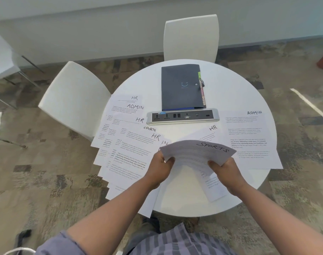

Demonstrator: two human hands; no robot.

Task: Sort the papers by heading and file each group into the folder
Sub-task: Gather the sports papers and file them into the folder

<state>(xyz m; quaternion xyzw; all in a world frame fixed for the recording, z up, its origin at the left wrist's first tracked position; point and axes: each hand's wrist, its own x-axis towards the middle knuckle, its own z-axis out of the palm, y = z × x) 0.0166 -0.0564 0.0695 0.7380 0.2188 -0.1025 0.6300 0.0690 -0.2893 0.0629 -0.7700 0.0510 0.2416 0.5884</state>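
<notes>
Both hands, left and right, grip SPORTS sheets; folder closed on table.

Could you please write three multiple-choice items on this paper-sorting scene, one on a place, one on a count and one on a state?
1. Where does the dark folder lie?
A. on a chair
B. on the round table, beyond the socket panel
C. on the floor

2. How many white chairs stand close against the table?
A. two
B. four
C. none

3. What state is the folder in?
A. open flat
B. standing upright
C. closed, lying flat

Answers: 1 B, it lies just past the panel; 2 A, one chair stands behind and one chair to the left; 3 C, its cover is down.
</notes>
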